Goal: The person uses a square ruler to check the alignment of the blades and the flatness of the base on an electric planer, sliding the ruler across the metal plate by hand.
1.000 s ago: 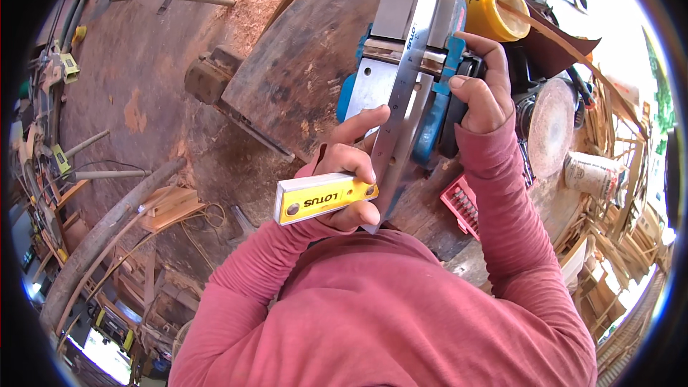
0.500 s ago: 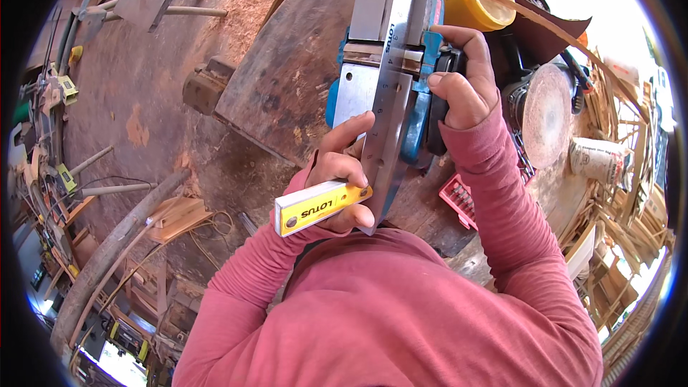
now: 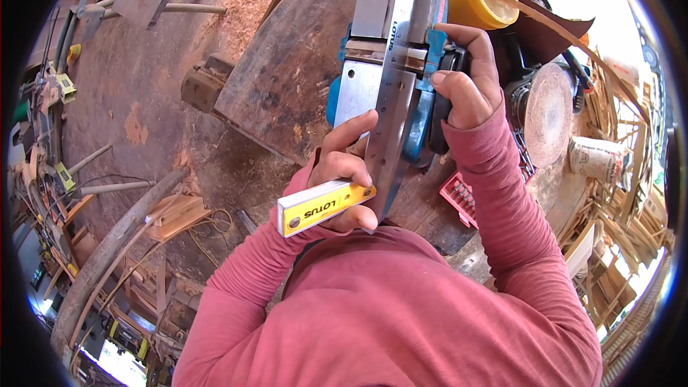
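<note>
A teal electric planer (image 3: pixel 358 93) lies upside down at the upper middle, its metal sole facing up and the cutter drum showing in the gap between the plates. Along the sole rests the steel blade of a try square (image 3: pixel 326 209), whose yellow-faced handle sticks out to the left at the near end. My left hand (image 3: pixel 344 165) is closed on the square where handle and blade meet, its index finger reaching toward the sole. At the planer's right side is my right hand (image 3: pixel 473 89), its thumb and bent index finger against the body by the drum; its other fingers are mostly hidden.
A wooden bench top (image 3: pixel 276 64) lies under the planer. To the right are a yellow tub (image 3: pixel 469 0) with a stick across it, a round disc (image 3: pixel 547 115) and a red case of bits (image 3: pixel 459 199). Wood strips (image 3: pixel 609 272) pile up farther right; a metal block (image 3: pixel 204 86) stands left.
The planer, the try square and both hands have shifted very slightly right. My grip on each looks the same.
</note>
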Tool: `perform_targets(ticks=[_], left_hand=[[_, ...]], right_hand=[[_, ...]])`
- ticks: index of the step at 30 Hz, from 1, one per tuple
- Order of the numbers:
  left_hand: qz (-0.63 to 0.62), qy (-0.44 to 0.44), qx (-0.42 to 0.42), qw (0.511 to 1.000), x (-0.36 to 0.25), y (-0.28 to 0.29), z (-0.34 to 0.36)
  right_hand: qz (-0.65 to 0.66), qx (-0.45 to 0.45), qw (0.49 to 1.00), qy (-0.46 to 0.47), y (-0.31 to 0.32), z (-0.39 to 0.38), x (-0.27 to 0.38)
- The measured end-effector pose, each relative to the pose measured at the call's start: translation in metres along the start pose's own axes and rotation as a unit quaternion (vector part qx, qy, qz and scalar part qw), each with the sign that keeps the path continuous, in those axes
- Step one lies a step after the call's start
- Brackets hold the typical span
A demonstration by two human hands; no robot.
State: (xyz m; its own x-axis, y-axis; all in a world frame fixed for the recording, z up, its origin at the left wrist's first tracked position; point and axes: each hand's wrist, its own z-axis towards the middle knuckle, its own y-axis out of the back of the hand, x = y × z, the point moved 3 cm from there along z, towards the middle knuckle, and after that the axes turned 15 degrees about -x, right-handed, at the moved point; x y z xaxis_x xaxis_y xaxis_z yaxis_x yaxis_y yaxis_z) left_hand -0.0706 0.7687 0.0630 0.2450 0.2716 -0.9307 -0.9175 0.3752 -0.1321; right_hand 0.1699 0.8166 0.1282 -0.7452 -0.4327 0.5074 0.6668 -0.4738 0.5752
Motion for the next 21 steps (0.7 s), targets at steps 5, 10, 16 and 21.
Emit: perform_targets(ticks=[5, 10, 16, 21], left_hand=[[-0.016, 0.006, -0.022, 1.0, -0.0016, -0.004, -0.0002], [0.015, -0.002, -0.016, 1.0, 0.0008, -0.0017, -0.0021], [0.002, -0.001, -0.02, 1.0, 0.0013, -0.0014, -0.0034], [0.021, 0.004, -0.013, 1.0, -0.0041, -0.0008, 0.001]], right_hand=[[-0.006, -0.01, 1.0, 0.027, -0.0016, 0.0001, -0.002], [-0.013, -0.002, 1.0, 0.016, -0.0004, -0.0012, -0.0025], [0.006, -0.017, 0.999, -0.047, -0.0025, -0.0041, -0.0013], [-0.003, -0.005, 0.999, -0.032, -0.0023, -0.0077, -0.006]])
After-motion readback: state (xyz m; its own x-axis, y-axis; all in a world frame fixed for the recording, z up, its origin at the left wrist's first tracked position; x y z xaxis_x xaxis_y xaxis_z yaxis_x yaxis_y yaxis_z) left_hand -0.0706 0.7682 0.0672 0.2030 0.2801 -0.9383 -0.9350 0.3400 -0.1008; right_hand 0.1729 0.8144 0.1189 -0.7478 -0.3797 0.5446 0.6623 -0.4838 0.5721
